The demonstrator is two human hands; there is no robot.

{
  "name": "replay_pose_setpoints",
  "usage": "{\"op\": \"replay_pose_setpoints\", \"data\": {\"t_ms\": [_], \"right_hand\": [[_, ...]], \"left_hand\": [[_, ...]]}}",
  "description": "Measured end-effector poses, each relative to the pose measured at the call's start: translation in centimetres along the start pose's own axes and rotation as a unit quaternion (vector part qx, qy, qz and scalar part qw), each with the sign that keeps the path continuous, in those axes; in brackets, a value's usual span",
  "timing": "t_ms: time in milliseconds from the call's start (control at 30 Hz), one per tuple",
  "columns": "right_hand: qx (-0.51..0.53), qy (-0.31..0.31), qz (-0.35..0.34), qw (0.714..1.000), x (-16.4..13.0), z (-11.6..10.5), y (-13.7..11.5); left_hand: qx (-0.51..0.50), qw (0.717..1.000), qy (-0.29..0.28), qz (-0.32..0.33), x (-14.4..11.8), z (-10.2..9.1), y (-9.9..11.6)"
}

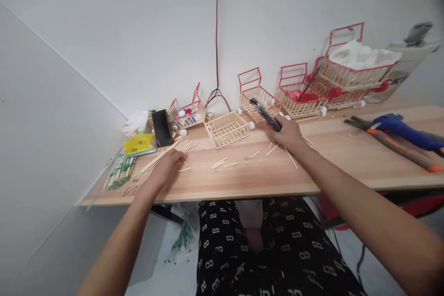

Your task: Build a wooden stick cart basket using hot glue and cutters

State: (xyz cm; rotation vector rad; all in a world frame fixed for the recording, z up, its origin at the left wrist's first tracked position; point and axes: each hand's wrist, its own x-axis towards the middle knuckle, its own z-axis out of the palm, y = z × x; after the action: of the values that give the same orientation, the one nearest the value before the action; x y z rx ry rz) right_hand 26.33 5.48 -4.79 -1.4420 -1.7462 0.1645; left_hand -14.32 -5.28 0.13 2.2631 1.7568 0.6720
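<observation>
My left hand point(169, 165) is low over the table at left, fingers closed, with a short thin wooden stick point(185, 163) at their tips. Another short stick point(184, 169) lies just beside it. My right hand point(287, 133) grips a black utility knife point(266, 114), its far end pointing up and left. Beyond and between my hands stands a small cart basket point(229, 130) built of wooden sticks, with white wheels at its sides. Cut stick pieces point(219, 164) lie scattered on the wood in front of it.
Red-trimmed stick carts point(259, 97) line the wall, one stacked high with white tissue point(360, 57). Pliers point(398, 141) and a blue-handled tool point(405, 128) lie at right. A phone point(162, 128), a yellow packet point(139, 144) and bagged sticks point(120, 171) sit at left. A cable point(217, 32) hangs behind.
</observation>
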Motion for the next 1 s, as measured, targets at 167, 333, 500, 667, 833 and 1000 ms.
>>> {"op": "replay_pose_setpoints", "data": {"t_ms": [167,333,500,667,833,1000], "right_hand": [[0.001,0.001,0.004,1.0,-0.1,-0.1,-0.2],[0.001,0.0,0.005,1.0,-0.1,0.0,-0.2],[0.001,0.004,0.002,1.0,0.0,0.1,0.0],[0.003,0.014,-0.005,1.0,0.0,0.3,0.2],[0.008,0.016,-0.01,1.0,0.0,0.3,0.0],[0.011,0.006,-0.008,1.0,-0.1,0.2,-0.1]], "left_hand": [[-0.027,1.0,-0.016,0.0,-0.3,-0.1,-0.1],[-0.113,0.991,0.05,-0.049,0.4,0.8,0.3],[-0.256,0.963,0.048,-0.068,2.6,3.2,2.6],[-0.346,0.932,0.077,-0.081,4.9,6.9,5.0],[-0.374,0.918,0.101,-0.083,6.0,8.9,5.9],[-0.361,0.923,0.114,-0.073,6.1,8.6,5.8]]}}
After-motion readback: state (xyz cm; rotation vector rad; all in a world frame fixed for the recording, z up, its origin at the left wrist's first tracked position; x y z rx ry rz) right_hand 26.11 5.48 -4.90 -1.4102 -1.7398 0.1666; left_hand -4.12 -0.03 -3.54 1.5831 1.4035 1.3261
